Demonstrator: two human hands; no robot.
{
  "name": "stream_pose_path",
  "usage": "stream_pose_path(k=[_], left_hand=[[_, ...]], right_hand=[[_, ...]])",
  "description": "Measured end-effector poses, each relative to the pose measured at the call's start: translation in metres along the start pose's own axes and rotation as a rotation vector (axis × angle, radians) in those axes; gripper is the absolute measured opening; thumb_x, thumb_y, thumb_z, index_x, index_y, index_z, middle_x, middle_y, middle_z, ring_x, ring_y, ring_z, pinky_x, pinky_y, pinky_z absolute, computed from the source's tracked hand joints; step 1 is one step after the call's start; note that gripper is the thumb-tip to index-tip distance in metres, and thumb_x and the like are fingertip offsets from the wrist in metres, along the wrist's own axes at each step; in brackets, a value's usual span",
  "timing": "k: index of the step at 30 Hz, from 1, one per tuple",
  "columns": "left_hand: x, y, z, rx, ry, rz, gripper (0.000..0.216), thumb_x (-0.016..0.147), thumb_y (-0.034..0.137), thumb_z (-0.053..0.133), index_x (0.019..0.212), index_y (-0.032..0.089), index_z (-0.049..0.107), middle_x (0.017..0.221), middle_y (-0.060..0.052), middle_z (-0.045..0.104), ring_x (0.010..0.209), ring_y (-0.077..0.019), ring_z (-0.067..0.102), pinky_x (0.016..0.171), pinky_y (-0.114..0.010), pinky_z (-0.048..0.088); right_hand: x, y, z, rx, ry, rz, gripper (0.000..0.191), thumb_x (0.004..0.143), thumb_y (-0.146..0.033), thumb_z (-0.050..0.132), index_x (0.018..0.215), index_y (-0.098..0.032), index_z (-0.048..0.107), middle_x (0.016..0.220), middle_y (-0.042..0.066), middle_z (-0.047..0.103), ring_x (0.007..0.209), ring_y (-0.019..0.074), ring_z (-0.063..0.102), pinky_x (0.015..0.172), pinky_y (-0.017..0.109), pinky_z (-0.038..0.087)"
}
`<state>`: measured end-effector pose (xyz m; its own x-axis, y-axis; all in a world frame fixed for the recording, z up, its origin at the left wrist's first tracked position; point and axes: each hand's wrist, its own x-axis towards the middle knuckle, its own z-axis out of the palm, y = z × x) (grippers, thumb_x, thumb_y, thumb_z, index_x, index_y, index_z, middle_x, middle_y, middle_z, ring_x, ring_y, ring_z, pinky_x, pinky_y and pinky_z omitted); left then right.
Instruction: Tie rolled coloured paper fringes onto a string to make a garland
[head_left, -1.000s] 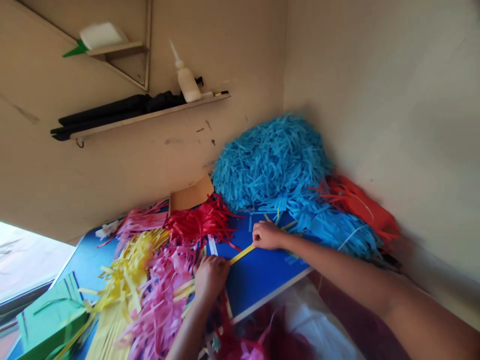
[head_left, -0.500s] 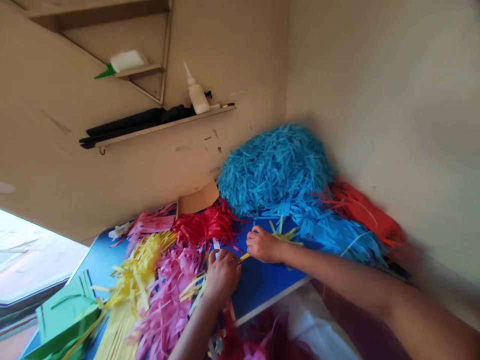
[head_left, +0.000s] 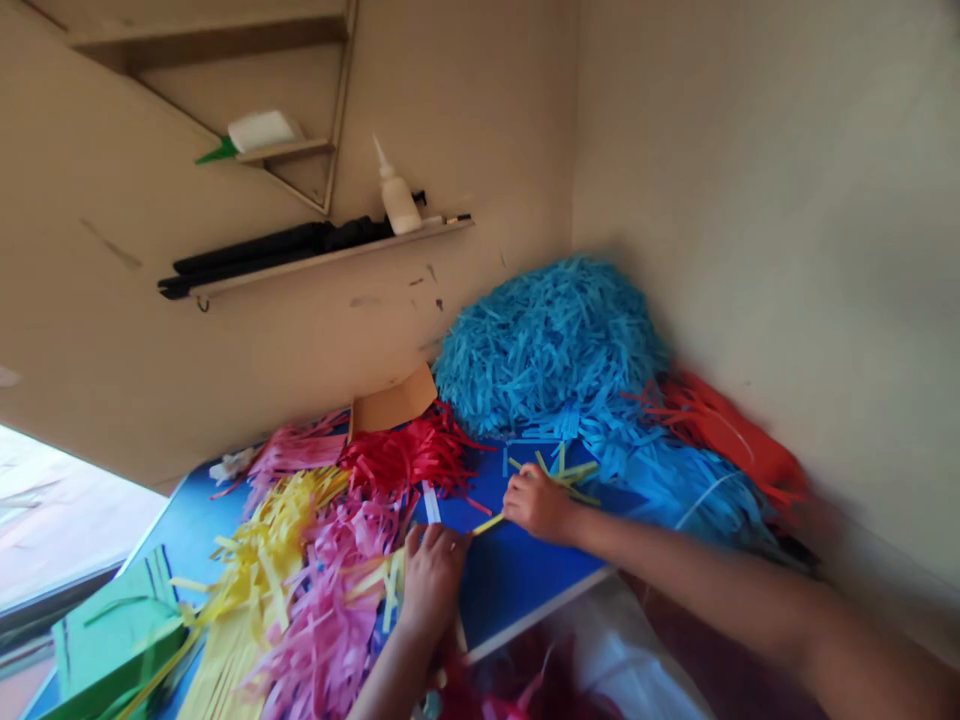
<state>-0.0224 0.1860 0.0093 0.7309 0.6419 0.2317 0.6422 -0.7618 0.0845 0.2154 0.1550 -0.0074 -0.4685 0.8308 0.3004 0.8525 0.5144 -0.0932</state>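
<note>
Over the blue tabletop (head_left: 517, 590), my right hand (head_left: 538, 503) is closed on fringed yellow paper, whose cut strips (head_left: 574, 475) fan out behind the fingers. A narrow yellow twist (head_left: 489, 525) runs from it to my left hand (head_left: 435, 568), which is closed around the other end. More pale yellow strips (head_left: 391, 585) stick out to the left of my left hand. Pink fringed paper (head_left: 330, 620) lies close beside that hand, with red fringe (head_left: 412, 450) behind it. Most of the fingertips are hidden.
A big blue fringed paper heap (head_left: 555, 340) fills the corner, with an orange-red fringe bundle (head_left: 735, 435) at its right. Yellow fringe (head_left: 277, 540) and green paper (head_left: 112, 630) lie left. Above, a wall shelf (head_left: 330, 262) holds a glue bottle (head_left: 400, 205). A translucent plastic bag (head_left: 622, 640) hangs below the edge.
My hands have moved slightly apart, the right one to the right and the left one to the left and down. More of the yellow twist shows between them.
</note>
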Motion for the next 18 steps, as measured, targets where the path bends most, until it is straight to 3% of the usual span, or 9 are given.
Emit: stream_pose_path(k=[5,9,18], left_hand=[[-0.007,-0.015,0.006,-0.103,-0.044,-0.079,0.025,0.094,0.024,0.052,0.099,0.029,0.076,0.093,-0.005,0.075,0.093,-0.025,0.063,0.089,-0.044,0.042],[-0.005,-0.022,0.012,-0.158,-0.068,-0.149,0.028,0.094,0.033,0.05,0.093,0.024,0.076,0.095,-0.007,0.074,0.091,-0.0233,0.065,0.082,-0.038,0.047],[0.004,-0.013,0.008,-0.051,-0.113,-0.25,0.027,0.095,0.034,0.049,0.088,0.022,0.072,0.093,-0.006,0.073,0.095,-0.0249,0.062,0.084,-0.038,0.041]], right_hand=[[-0.01,0.024,0.001,0.151,-0.017,0.147,0.012,0.09,-0.032,0.068,0.084,-0.026,0.076,0.097,0.003,0.072,0.096,0.0213,0.054,0.088,0.041,0.03],[-0.008,0.032,0.003,0.238,-0.038,0.272,0.007,0.08,-0.032,0.079,0.079,-0.025,0.078,0.092,0.001,0.072,0.093,0.0188,0.058,0.082,0.033,0.034],[0.003,0.027,-0.003,0.223,-0.123,0.401,0.01,0.083,-0.028,0.07,0.079,-0.021,0.076,0.094,0.004,0.072,0.096,0.0215,0.058,0.081,0.032,0.036]])
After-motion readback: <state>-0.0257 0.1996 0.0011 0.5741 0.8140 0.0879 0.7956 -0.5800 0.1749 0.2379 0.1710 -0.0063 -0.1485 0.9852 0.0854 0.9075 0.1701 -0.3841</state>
